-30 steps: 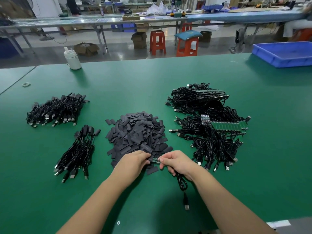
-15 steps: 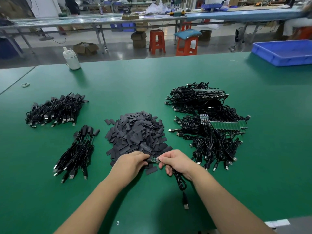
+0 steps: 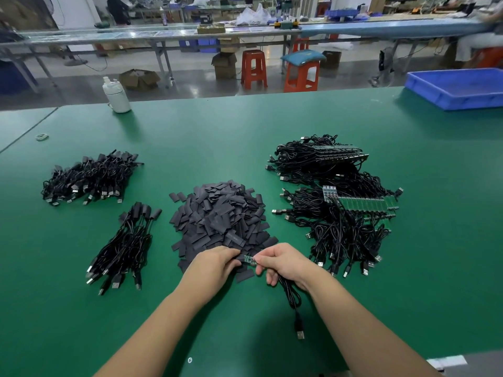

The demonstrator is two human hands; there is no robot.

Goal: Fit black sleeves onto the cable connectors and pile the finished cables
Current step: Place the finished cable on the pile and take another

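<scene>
**Sleeve meets board at the edge of the pile**

Both hands pinch one cable's end between them: the left hand (image 3: 215, 263) holds a short black sleeve (image 3: 241, 258) in its curled fingertips, and the right hand (image 3: 285, 263) grips the small green circuit-board connector (image 3: 250, 259), whose tip sits at the sleeve's mouth. How far the board is inside cannot be told. That connector's thin black cable (image 3: 291, 293) hangs from the right hand in a loop, its silver USB plug (image 3: 300, 334) lying on the green table mat (image 3: 422, 268).

Just beyond the hands lies a heap of flat black sleeves (image 3: 217, 219). Right of it sprawls a tangle of black cables with bare green boards (image 3: 351, 213). Left of the heap rest two piles of sleeved black cables, a near pile (image 3: 122, 246) and a far pile (image 3: 89, 178). A white plastic bottle (image 3: 117, 96) and a blue plastic tray (image 3: 457, 88) stand at the far edge.
</scene>
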